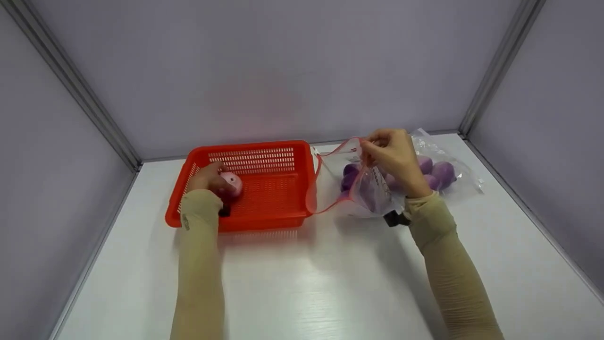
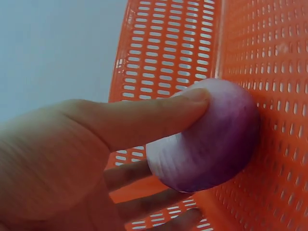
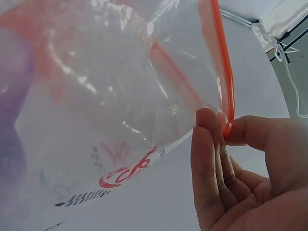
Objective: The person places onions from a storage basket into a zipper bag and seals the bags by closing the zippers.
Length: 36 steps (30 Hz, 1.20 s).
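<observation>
Inside the red plastic basket, my left hand holds a purple-and-white onion between thumb and fingers. The left wrist view shows the thumb across the pale part of the onion, close to the perforated basket wall. To the right, my right hand pinches the red-edged mouth of a clear zip bag and its opening gapes toward the basket. In the right wrist view, thumb and fingertips grip the bag's orange-red zip strip. Several purple onions show through clear plastic; my hand partly hides them.
A white table bears the basket and bag. Grey-white panels enclose it, the back wall standing close behind the basket. Dark wrist mounts hang below my wrists.
</observation>
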Available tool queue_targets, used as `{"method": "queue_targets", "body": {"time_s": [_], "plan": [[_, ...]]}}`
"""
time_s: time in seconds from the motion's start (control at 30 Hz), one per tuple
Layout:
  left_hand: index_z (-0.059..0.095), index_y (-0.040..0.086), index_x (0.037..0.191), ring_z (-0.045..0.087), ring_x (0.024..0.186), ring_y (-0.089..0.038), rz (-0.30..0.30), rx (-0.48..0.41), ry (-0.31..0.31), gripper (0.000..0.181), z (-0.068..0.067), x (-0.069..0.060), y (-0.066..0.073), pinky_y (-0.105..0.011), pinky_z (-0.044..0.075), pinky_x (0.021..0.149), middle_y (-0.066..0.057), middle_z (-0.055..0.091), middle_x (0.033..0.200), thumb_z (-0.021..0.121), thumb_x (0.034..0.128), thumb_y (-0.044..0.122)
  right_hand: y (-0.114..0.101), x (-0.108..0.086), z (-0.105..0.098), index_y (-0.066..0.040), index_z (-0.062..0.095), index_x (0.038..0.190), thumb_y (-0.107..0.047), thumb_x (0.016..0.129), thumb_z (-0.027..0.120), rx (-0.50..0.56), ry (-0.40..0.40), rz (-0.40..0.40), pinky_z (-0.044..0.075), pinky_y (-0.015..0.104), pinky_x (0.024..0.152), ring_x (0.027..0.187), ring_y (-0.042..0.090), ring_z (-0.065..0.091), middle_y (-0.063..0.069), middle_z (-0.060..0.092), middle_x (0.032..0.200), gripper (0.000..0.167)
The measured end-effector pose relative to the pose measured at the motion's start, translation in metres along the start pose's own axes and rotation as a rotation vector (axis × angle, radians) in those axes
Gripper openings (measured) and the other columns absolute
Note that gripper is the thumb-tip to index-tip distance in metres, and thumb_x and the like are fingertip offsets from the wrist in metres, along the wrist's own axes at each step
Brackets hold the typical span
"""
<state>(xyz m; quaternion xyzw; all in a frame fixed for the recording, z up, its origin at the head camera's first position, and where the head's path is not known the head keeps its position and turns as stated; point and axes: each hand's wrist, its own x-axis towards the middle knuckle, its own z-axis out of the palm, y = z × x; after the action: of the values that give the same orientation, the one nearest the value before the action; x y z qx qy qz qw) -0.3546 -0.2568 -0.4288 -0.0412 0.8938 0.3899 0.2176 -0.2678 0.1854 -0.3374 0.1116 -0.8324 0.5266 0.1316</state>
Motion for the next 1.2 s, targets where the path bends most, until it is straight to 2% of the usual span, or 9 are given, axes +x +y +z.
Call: {"method": "queue_targets", "body": {"time_s": [0.13,0.27,0.4,0.53,0.63,0.73,0.9,1.03,1.2], "plan": [[0.039,0.023,0.155,0.044,0.127,-0.039,-0.062,-0.068,-0.014,0.081,0.003,-0.001,0.003,-0.044,0.063,0.074,-0.02,0.039,0.147,0.081,0.0863,0.011,-0.001,0.0,-0.001,0.009,0.075,0.096,-0.014,0.097,0.071,-0.001,0.001,0.003,0.06,0.024,0.055,0.054,0.007,0.067,0.004,0.072,0.066,0.024],[0.041,0.028,0.154,0.043,0.128,-0.04,-0.116,-0.128,-0.013,0.084,0.005,-0.001,0.008,-0.047,0.064,0.074,-0.018,0.037,0.148,0.083,0.0841,0.009,-0.002,0.0,-0.003,0.008,0.075,0.097,-0.015,0.098,0.071,0.007,0.005,0.02,0.06,0.025,0.055,0.054,0.008,0.067,0.003,0.072,0.066,0.024],[0.046,0.027,0.151,0.045,0.126,-0.038,-0.14,-0.162,-0.007,0.081,0.004,-0.002,0.009,-0.047,0.063,0.076,-0.018,0.04,0.145,0.084,0.0818,0.008,-0.001,0.001,-0.003,0.008,0.075,0.098,-0.015,0.098,0.071,0.003,0.006,0.031,0.06,0.026,0.055,0.054,0.009,0.067,0.002,0.072,0.067,0.023],[0.045,0.023,0.151,0.046,0.125,-0.036,-0.093,-0.081,0.0,0.079,0.001,-0.004,0.007,-0.047,0.06,0.09,-0.018,0.043,0.143,0.084,0.0829,0.012,0.0,0.001,0.0,0.008,0.075,0.099,-0.015,0.098,0.071,-0.004,-0.002,0.037,0.06,0.025,0.056,0.055,0.008,0.067,0.002,0.072,0.068,0.023],[0.038,0.018,0.157,0.044,0.128,-0.037,-0.007,0.006,0.02,0.083,-0.004,-0.007,0.007,-0.051,0.052,0.104,-0.019,0.044,0.146,0.082,0.0867,0.019,0.0,0.001,0.001,0.008,0.074,0.098,-0.015,0.098,0.071,-0.003,-0.012,0.041,0.06,0.026,0.056,0.055,0.01,0.067,0.004,0.072,0.068,0.024],[0.038,0.012,0.157,0.044,0.129,-0.039,0.105,0.057,0.08,0.082,-0.009,-0.01,0.01,-0.056,0.045,0.112,-0.021,0.046,0.148,0.082,0.0884,0.022,0.001,0.001,0.002,0.008,0.074,0.099,-0.016,0.098,0.071,-0.009,-0.015,0.041,0.06,0.026,0.056,0.055,0.009,0.067,0.003,0.072,0.067,0.025],[0.045,0.006,0.152,0.05,0.127,-0.04,0.331,0.121,0.188,0.076,-0.014,-0.018,0.019,-0.06,0.043,0.113,-0.022,0.051,0.146,0.083,0.0876,0.022,0.0,0.001,0.0,0.009,0.075,0.098,-0.017,0.097,0.072,-0.013,0.001,0.026,0.06,0.025,0.056,0.055,0.009,0.067,0.003,0.071,0.066,0.026],[0.049,0.009,0.148,0.054,0.126,-0.038,0.458,0.091,0.231,0.072,-0.011,-0.026,0.026,-0.058,0.046,0.11,-0.019,0.055,0.144,0.084,0.0861,0.022,0.001,0.001,0.001,0.008,0.074,0.094,-0.016,0.097,0.072,0.004,-0.001,0.017,0.061,0.027,0.056,0.054,0.01,0.068,0.005,0.071,0.065,0.024],[0.052,0.016,0.146,0.055,0.124,-0.031,0.571,-0.026,0.255,0.071,0.001,-0.041,0.036,-0.051,0.05,0.106,-0.01,0.056,0.143,0.087,0.085,0.026,0.003,0.0,0.004,0.005,0.075,0.093,-0.018,0.097,0.073,0.005,-0.008,0.03,0.061,0.028,0.057,0.054,0.012,0.068,0.004,0.071,0.065,0.023]]}}
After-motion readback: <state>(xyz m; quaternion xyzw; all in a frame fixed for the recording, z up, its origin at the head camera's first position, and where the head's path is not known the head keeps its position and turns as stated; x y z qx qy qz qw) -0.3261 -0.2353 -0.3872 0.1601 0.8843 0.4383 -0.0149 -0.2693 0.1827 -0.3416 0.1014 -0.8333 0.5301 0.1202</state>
